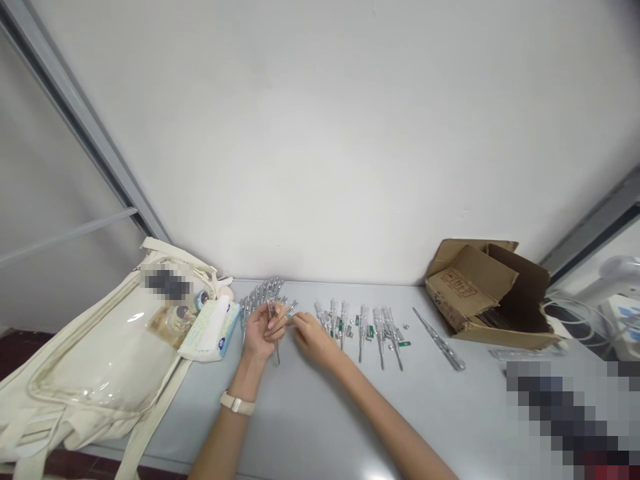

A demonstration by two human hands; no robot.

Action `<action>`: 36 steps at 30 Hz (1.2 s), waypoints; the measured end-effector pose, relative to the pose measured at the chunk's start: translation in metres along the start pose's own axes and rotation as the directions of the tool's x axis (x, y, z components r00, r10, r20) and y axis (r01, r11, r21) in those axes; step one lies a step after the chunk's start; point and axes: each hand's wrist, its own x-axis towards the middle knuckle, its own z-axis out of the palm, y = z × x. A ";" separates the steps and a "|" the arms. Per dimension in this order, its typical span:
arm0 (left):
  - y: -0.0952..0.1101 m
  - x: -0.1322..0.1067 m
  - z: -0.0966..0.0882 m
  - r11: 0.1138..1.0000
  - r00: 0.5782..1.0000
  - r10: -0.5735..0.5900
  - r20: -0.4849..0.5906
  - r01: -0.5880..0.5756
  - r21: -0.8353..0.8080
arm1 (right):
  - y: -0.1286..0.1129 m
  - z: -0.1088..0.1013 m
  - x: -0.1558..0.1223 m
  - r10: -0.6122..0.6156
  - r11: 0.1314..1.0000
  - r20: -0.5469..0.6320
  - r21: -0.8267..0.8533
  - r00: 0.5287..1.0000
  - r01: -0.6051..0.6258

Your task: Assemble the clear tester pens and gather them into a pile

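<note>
At right on grey surface (290, 427), open cardboard box (480, 293), contents unclear. Gripping tester screwdriver (277, 352) in left hand (261, 331); right hand (313, 337) alongside, grip impossible to tell. White wall (350, 133) behind.

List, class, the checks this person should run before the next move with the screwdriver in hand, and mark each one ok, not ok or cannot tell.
1. Left hand has a grip on the screwdriver: ok, fingers closed round its handle, shaft pointing down.
2. Right hand close to it: ok, fingertips beside the left fingers.
3. Something pinched in the right fingertips: cannot tell, too small to see.
4. Row of screwdrivers near the right hand: ok, lying on the table just to its right.
5. Cardboard box open: ok, flaps up.
</note>
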 end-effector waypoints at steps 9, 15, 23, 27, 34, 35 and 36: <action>0.001 0.004 0.003 0.998 0.999 0.001 -0.053 0.002 0.070 | 0.005 0.012 0.012 -0.053 0.935 0.042 -0.348 0.998 0.065; -0.010 0.009 0.000 0.925 0.958 -0.245 -0.150 0.277 0.259 | 0.012 -0.014 -0.006 0.129 0.984 -0.076 0.130 0.989 -0.118; -0.030 0.008 0.010 0.710 0.864 -0.463 -0.197 0.495 0.502 | 0.027 -0.055 -0.018 0.541 0.518 -0.073 0.814 0.838 -0.263; -0.030 0.009 0.011 0.698 0.865 -0.460 -0.198 0.490 0.522 | 0.023 -0.061 -0.020 0.524 0.508 -0.044 0.818 0.850 -0.271; -0.030 0.007 0.008 0.707 0.875 -0.449 -0.179 0.471 0.528 | 0.022 -0.061 -0.021 0.516 0.528 -0.025 0.796 0.856 -0.295; -0.030 0.007 0.008 0.708 0.877 -0.446 -0.178 0.468 0.529 | 0.022 -0.061 -0.021 0.512 0.529 -0.023 0.796 0.859 -0.294; -0.030 0.007 0.008 0.707 0.877 -0.446 -0.178 0.468 0.531 | 0.022 -0.062 -0.021 0.507 0.532 -0.023 0.795 0.862 -0.291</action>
